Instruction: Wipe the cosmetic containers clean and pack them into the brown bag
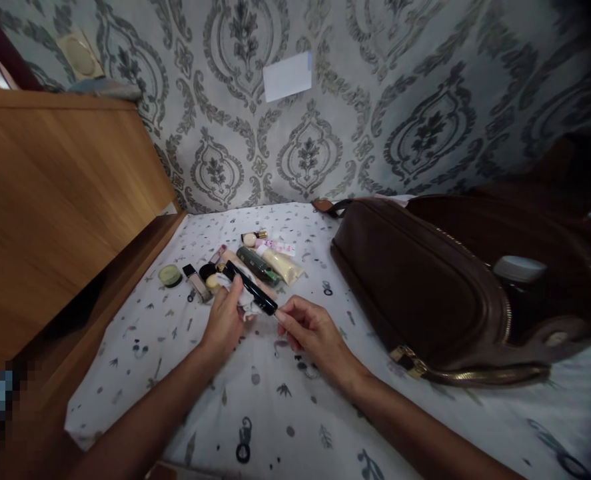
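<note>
My left hand (pixel 225 319) is closed around a glossy black cosmetic tube (pixel 251 288), slim like a mascara, with its thumb on top. A crumpled white wipe (pixel 248 305) is bunched under the tube in the same hand. The fingers of my right hand (pixel 309 328) pinch the tube's near end; their exact contact is partly hidden. Just beyond lie a dark green tube (pixel 258 264), a cream-coloured tube (pixel 284 265) and a small bottle with a black cap (pixel 198 283). A round jar with a green lid (pixel 170 275) sits farther left.
A large brown leather bag (pixel 410 280) stands unzipped on the right, with a pale-topped item (pixel 519 269) inside. Patterned white fabric (pixel 285 413) covers the surface. Wooden furniture (pixel 65 200) borders the left, and a wallpapered wall (pixel 308 150) rises behind.
</note>
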Tool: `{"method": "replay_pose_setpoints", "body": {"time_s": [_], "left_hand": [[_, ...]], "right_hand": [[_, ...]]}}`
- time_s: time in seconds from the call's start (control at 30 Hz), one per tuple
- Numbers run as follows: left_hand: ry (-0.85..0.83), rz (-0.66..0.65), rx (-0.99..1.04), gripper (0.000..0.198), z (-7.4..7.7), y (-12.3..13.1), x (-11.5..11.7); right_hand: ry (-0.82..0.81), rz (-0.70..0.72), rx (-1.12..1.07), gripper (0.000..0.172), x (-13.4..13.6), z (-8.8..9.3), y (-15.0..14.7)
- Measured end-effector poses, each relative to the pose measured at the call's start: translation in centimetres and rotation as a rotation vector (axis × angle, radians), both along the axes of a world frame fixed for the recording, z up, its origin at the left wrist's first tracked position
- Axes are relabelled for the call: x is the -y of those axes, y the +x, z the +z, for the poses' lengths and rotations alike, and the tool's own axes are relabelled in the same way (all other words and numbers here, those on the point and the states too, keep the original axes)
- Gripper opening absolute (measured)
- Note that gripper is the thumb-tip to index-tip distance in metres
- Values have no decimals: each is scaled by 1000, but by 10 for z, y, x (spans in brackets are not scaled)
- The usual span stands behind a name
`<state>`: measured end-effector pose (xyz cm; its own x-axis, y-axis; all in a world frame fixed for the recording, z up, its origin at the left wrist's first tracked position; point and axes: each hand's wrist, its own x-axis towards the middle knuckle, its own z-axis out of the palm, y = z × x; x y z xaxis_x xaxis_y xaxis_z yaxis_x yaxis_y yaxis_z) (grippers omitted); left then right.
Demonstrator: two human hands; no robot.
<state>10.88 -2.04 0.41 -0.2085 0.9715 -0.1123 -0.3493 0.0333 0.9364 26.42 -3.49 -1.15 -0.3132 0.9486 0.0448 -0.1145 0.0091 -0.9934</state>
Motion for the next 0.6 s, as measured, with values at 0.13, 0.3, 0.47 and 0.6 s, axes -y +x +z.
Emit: {"method": "replay_pose_setpoints", "body": {"time_s": [0.13, 0.3, 0.47, 0.6], "left_hand": [[96, -10, 99, 47, 7, -5, -6], [182, -66, 109, 40, 2, -8, -8], [160, -60, 39, 33, 1, -11, -9], [196, -82, -4, 31, 0, -10, -9]], "right_hand": [[9, -12, 13, 38, 3, -1, -3], [21, -83, 40, 34, 4, -4, -5], [-108, -5, 9, 34, 3, 0, -1], [-180, 36, -74, 33, 2, 5, 2]]}}
